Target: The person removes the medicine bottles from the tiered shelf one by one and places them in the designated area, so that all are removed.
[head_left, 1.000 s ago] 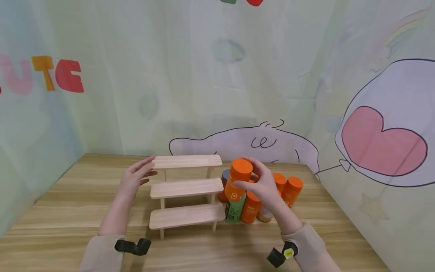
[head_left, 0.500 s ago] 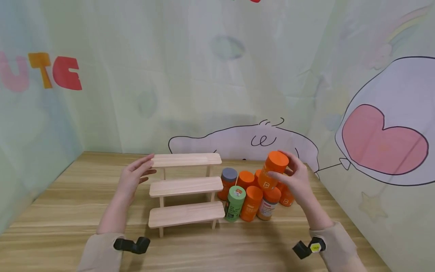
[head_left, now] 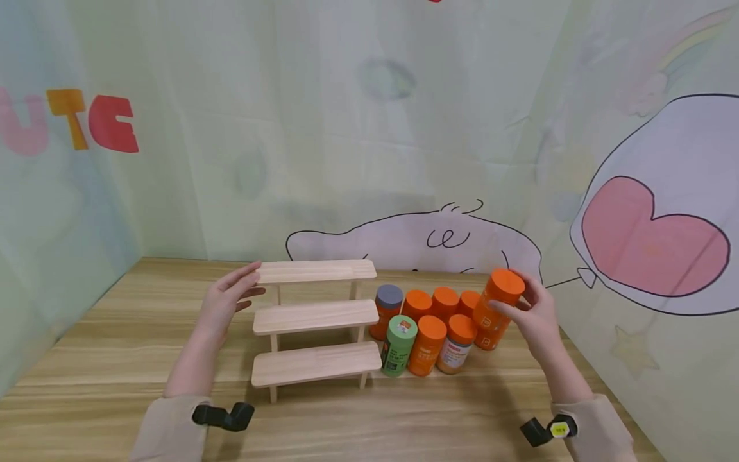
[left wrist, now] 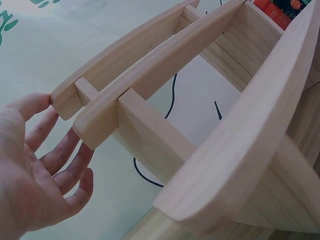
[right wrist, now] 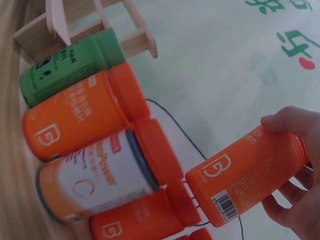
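Observation:
My right hand (head_left: 537, 319) grips an orange bottle (head_left: 498, 300) with an orange cap, raised above the right end of a group of bottles. In the right wrist view that bottle (right wrist: 245, 175) tilts, its barcode showing, fingers and thumb around its cap end. My left hand (head_left: 222, 308) is at the left end of a three-tier wooden shelf (head_left: 316, 317). Its fingertips touch the end of the top tier; the left wrist view shows these fingers loosely bent against the board ends (left wrist: 92, 132). No bottle stands on the tiers.
Right of the shelf stand a green bottle (head_left: 398, 346), a grey-capped bottle (head_left: 388, 298), a white-labelled bottle (head_left: 454, 353) and several orange bottles (head_left: 427, 346). They share a wooden tabletop (head_left: 369, 423). A printed curtain (head_left: 323, 141) hangs behind.
My right hand has carried the orange bottle rightward, from beside the shelf to over the right end of the group, lowering it slightly lately. My left hand has stayed on the shelf.

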Tool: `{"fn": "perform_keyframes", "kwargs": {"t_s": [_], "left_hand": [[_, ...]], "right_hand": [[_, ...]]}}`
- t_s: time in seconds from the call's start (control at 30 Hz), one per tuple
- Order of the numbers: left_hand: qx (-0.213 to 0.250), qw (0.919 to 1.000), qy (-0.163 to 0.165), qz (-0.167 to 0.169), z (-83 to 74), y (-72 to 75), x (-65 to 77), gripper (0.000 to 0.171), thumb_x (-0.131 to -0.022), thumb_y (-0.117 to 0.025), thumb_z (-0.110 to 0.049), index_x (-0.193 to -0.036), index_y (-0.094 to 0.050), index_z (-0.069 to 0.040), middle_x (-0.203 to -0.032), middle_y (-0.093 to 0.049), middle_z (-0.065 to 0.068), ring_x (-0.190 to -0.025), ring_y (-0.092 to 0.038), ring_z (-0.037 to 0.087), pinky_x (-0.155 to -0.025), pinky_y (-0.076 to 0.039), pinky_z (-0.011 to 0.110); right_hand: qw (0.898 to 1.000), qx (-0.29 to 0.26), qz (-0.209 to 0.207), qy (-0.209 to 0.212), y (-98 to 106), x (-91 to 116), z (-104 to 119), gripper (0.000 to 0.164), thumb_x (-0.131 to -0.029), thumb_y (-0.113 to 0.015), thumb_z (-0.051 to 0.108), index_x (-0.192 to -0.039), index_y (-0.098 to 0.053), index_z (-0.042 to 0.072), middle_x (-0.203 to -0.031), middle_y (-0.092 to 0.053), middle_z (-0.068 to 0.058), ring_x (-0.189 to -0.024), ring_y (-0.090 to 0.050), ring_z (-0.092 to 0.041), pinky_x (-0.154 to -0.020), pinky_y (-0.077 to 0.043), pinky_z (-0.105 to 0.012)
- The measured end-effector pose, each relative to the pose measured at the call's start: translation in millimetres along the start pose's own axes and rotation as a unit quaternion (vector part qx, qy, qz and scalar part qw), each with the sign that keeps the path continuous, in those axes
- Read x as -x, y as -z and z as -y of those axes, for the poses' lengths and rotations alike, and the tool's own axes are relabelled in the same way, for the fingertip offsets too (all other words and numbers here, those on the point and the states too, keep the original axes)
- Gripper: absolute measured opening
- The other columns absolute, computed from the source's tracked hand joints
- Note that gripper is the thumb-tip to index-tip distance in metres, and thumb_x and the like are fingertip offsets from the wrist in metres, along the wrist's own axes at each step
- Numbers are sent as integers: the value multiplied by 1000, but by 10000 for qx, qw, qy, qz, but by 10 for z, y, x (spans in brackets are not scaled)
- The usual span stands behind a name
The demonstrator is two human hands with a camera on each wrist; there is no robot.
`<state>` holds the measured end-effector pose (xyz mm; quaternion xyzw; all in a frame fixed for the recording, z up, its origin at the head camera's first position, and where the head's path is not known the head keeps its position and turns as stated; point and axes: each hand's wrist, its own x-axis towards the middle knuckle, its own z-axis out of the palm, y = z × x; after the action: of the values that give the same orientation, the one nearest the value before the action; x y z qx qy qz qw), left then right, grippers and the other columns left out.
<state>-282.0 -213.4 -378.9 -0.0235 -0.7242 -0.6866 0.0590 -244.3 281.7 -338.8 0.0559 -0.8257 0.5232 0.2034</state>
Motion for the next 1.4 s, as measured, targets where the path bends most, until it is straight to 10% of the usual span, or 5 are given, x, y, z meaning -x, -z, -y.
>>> {"fn": "perform_keyframes", "kwargs": {"t_s": [0.33, 0.8, 1.1, 1.4], "left_hand": [[68, 10000, -24, -30, 1, 0, 4, 47, -98, -58, -40, -142, -53, -23, -103, -58, -36, -93, -65, -3, -86, -44, 25], [42, 10000, 19, 4, -16, -7, 19, 52, -98, -56, -41, -145, -49, -19, -105, -57, -36, -93, -64, -4, -90, -42, 27], [30, 10000, 1, -49, -23, 14, 17, 51, -98, -56, -41, -144, -50, -20, -105, -57, -36, -94, -65, -3, -85, -43, 22], [-29, 10000, -40, -29, -13, -7, 26, 53, -98, -56, -43, -144, -50, -19, -105, -56, -35, -91, -64, -6, -90, -41, 29]], "right_hand": [[9980, 202, 163, -578, -18, 119, -329, 68, -85, -77, 14, -144, -43, 5, -113, -52, 23, -105, -50, 9, -86, -43, -7], [9924, 151, 570, -1080, -105, 201, -643, 68, -83, -77, 10, -142, -43, 2, -142, -48, -23, -99, -50, 13, -85, -44, -10], [9905, 385, 796, -1053, -155, 196, -707, 66, -83, -76, 10, -140, -44, 0, -142, -49, -22, -127, -49, -29, -102, -45, -34], [9916, 341, 824, -937, -145, 235, -761, 68, -83, -78, 11, -140, -42, 0, -141, -49, -23, -100, -47, 17, -88, -40, -9]]}}
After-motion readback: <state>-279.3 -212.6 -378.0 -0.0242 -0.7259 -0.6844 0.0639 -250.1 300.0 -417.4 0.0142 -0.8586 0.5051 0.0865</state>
